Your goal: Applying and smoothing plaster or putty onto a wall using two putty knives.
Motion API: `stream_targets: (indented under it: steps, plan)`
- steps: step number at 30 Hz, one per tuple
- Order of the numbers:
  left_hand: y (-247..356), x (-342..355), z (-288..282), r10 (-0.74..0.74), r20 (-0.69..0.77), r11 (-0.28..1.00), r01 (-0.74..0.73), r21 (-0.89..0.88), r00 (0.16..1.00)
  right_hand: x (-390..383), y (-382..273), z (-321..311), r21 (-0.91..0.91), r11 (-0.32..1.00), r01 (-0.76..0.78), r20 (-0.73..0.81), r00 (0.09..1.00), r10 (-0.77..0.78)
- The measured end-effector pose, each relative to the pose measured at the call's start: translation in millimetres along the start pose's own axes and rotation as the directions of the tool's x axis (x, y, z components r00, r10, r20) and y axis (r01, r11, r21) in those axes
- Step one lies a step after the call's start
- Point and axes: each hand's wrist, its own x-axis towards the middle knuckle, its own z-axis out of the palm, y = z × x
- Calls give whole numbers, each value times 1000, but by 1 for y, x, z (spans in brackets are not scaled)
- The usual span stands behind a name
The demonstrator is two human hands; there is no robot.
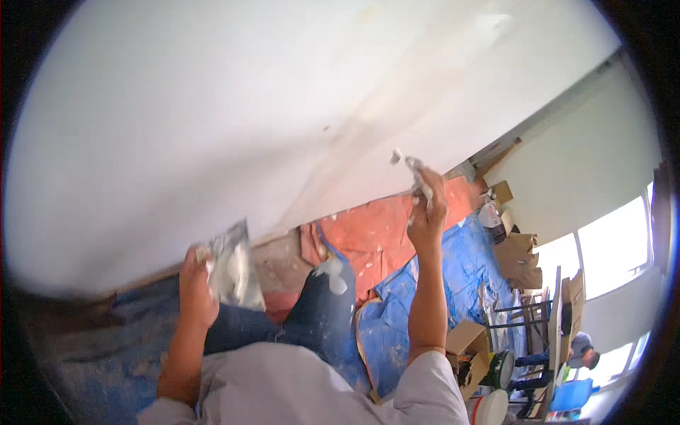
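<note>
My left hand point(197, 287) is closed on the edge of a flat metal plate point(228, 246), which carries a smear of white putty point(243, 275). Raised in front of the wall, my right hand point(431, 216) grips a small putty knife point(413, 164) with a dab of white at its tip. The knife appears apart from the wall, though blur makes the gap hard to judge. A pale wall point(184, 127) fills the upper view, with a faint brownish band point(354, 138) running diagonally across it.
Red sheeting point(375, 234) and paint-spotted blue sheeting point(464, 265) cover the floor along the wall. Open cardboard boxes point(469, 340), a dark bucket point(499, 368) and a white-lidded bucket point(490, 408) stand at right. Farther off, a person point(582, 350) bends near a table point(556, 333).
</note>
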Motion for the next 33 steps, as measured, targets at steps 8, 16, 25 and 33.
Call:
stream_targets:
  steps: [8, 16, 25, 33]
  plan:
    - [-33, -11, -19, -100, -19, 974, 94, -207, 995, 200, 18, -89, -525, 835, 163, -471, 762, -445]
    - [-28, -13, -6, -44, -8, 997, 43, -61, 999, 262, 26, -77, -652, 756, 59, -406, 815, -415]
    - [-21, -15, -2, -55, -20, 969, 49, -242, 998, 216, 20, -105, -602, 777, 185, -340, 821, -459]
    - [-11, -19, 8, -29, 60, 985, 38, -171, 998, 321, -15, -149, -651, 731, 207, -339, 782, -523]
